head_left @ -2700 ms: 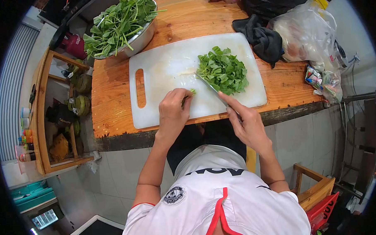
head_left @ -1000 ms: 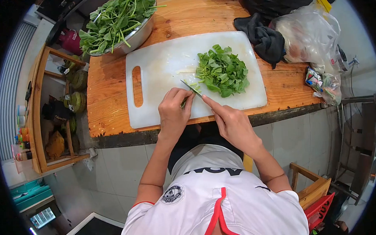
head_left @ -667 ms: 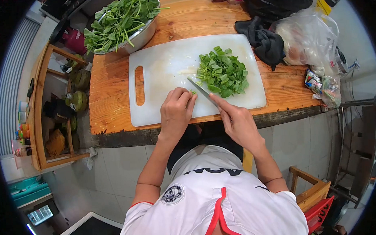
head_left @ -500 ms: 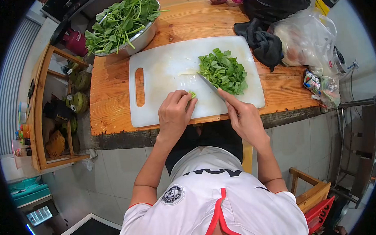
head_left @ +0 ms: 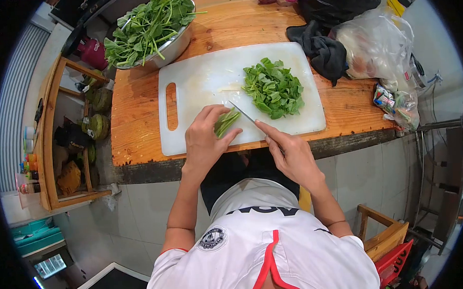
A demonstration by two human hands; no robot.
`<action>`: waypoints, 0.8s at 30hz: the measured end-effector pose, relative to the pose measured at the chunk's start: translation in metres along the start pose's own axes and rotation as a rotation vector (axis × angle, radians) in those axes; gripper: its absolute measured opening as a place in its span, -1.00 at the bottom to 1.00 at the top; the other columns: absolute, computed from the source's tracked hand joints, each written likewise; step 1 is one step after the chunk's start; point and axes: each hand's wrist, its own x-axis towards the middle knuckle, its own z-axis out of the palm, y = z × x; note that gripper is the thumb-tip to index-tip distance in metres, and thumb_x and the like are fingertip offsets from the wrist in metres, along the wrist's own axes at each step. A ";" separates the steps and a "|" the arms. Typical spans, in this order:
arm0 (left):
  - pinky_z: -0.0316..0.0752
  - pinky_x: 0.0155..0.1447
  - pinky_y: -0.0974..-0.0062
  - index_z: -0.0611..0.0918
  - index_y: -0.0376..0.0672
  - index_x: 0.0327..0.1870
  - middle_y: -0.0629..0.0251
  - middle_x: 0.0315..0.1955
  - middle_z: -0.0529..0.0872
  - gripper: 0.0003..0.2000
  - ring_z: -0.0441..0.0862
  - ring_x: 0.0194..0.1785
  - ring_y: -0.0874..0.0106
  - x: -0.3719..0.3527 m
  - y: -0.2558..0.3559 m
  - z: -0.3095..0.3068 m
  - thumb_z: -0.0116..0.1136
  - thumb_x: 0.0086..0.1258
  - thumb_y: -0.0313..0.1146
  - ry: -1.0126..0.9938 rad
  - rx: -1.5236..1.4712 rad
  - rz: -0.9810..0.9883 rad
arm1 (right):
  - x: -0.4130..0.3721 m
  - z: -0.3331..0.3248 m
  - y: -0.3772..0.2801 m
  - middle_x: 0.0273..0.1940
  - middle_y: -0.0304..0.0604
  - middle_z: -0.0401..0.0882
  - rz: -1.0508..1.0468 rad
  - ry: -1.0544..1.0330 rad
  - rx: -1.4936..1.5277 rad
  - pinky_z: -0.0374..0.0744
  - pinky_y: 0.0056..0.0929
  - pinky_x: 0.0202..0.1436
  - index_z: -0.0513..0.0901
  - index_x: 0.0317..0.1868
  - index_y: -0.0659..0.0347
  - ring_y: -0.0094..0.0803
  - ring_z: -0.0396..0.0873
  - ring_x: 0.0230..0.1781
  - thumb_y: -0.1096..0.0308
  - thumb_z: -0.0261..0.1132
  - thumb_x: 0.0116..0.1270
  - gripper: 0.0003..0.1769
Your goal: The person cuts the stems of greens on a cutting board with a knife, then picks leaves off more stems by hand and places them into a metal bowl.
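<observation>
On a white cutting board (head_left: 198, 79), my left hand (head_left: 204, 134) curves around a small bunch of green stems (head_left: 226, 123), thumb on one side and fingers on the other. My right hand (head_left: 291, 155) grips the handle of a knife (head_left: 244, 113), whose blade points up and left, beside the stems. A pile of chopped green leaves (head_left: 274, 88) lies on the right half of the board, just beyond the blade. The knife handle is mostly hidden by my fingers.
A metal bowl (head_left: 179, 44) full of leafy greens (head_left: 151, 30) stands at the table's back left. A dark cloth (head_left: 322, 52), a clear plastic bag (head_left: 373, 42) and a black bag (head_left: 339, 5) lie at the right. The wooden table's (head_left: 133, 117) near edge runs below the board.
My left hand has shifted slightly left and its fingers have loosened, showing more of the stems. My right hand and the knife have moved a little left and down.
</observation>
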 end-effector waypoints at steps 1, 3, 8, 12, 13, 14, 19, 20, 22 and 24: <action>0.65 0.03 0.31 0.75 -0.20 -0.06 0.19 -0.16 0.79 -0.69 0.76 -0.06 0.21 -0.004 0.000 -0.001 0.54 0.17 -0.41 -0.003 0.033 -0.020 | -0.001 0.001 0.000 -0.29 0.14 0.72 0.001 -0.001 -0.011 0.62 -0.02 -0.20 0.55 0.42 0.04 0.07 0.71 -0.34 0.49 0.22 0.45 -0.47; 0.64 0.02 0.30 0.76 -0.21 -0.06 0.18 -0.12 0.79 -0.71 0.75 -0.06 0.21 -0.010 -0.001 -0.003 0.52 0.19 -0.42 -0.009 0.102 -0.063 | -0.002 0.003 0.000 -0.30 0.13 0.71 0.003 -0.004 -0.030 0.63 -0.01 -0.21 0.53 0.44 0.02 0.06 0.70 -0.36 0.49 0.22 0.45 -0.44; 0.63 -0.01 0.30 0.80 -0.20 -0.08 0.20 -0.11 0.78 -0.78 0.74 -0.08 0.23 -0.018 -0.011 0.007 0.44 0.25 -0.50 0.052 0.083 0.014 | -0.004 0.006 0.001 -0.37 0.11 0.67 -0.002 -0.015 -0.088 0.64 0.00 -0.27 0.51 0.46 -0.02 0.06 0.68 -0.42 0.45 0.23 0.47 -0.44; 0.63 -0.03 0.32 0.81 -0.20 -0.06 0.21 -0.14 0.79 -0.78 0.74 -0.09 0.25 -0.017 -0.004 0.013 0.39 0.28 -0.55 0.058 0.123 0.027 | -0.004 0.003 -0.005 -0.29 0.12 0.73 0.046 -0.040 -0.105 0.60 -0.10 -0.21 0.54 0.44 0.04 0.03 0.68 -0.37 0.55 0.22 0.44 -0.43; 0.63 -0.03 0.31 0.81 -0.21 -0.06 0.21 -0.13 0.79 -0.78 0.73 -0.09 0.24 -0.017 -0.004 0.014 0.38 0.27 -0.56 0.061 0.118 0.031 | -0.005 0.003 -0.005 -0.29 0.12 0.73 0.046 -0.039 -0.112 0.60 -0.10 -0.21 0.54 0.44 0.04 0.03 0.68 -0.36 0.55 0.22 0.43 -0.42; 0.63 -0.03 0.30 0.80 -0.21 -0.06 0.21 -0.12 0.79 -0.77 0.73 -0.09 0.24 -0.017 -0.005 0.016 0.37 0.27 -0.57 0.064 0.113 0.037 | -0.006 0.002 -0.005 -0.28 0.12 0.73 0.046 -0.037 -0.119 0.60 -0.10 -0.21 0.53 0.45 0.04 0.03 0.68 -0.36 0.55 0.22 0.43 -0.42; 0.63 -0.03 0.32 0.82 -0.17 -0.04 0.22 -0.12 0.81 -0.76 0.75 -0.09 0.25 -0.016 -0.009 0.019 0.39 0.27 -0.55 0.093 0.163 0.091 | -0.006 0.001 -0.008 -0.30 0.12 0.71 0.038 -0.072 -0.143 0.61 -0.07 -0.21 0.50 0.47 0.05 0.06 0.69 -0.36 0.53 0.21 0.45 -0.42; 0.63 -0.02 0.32 0.82 -0.16 -0.04 0.22 -0.11 0.81 -0.76 0.75 -0.09 0.25 -0.016 -0.009 0.019 0.39 0.27 -0.54 0.096 0.158 0.087 | -0.006 0.001 -0.006 -0.32 0.13 0.68 0.013 -0.067 -0.138 0.62 -0.03 -0.23 0.49 0.47 0.05 0.08 0.68 -0.37 0.49 0.21 0.46 -0.43; 0.64 -0.01 0.31 0.82 -0.15 -0.05 0.23 -0.11 0.82 -0.77 0.76 -0.08 0.24 -0.015 -0.006 0.017 0.39 0.28 -0.54 0.095 0.155 0.073 | -0.005 -0.001 -0.005 -0.32 0.13 0.69 -0.015 -0.062 -0.110 0.62 -0.04 -0.25 0.49 0.48 0.06 0.07 0.66 -0.40 0.49 0.21 0.47 -0.43; 0.64 0.00 0.31 0.82 -0.15 -0.05 0.23 -0.11 0.82 -0.77 0.76 -0.08 0.24 -0.012 -0.003 0.016 0.39 0.28 -0.54 0.087 0.155 0.055 | -0.004 -0.003 -0.004 -0.25 0.12 0.74 -0.019 -0.059 -0.065 0.59 -0.13 -0.24 0.51 0.47 0.08 0.03 0.64 -0.44 0.57 0.20 0.45 -0.42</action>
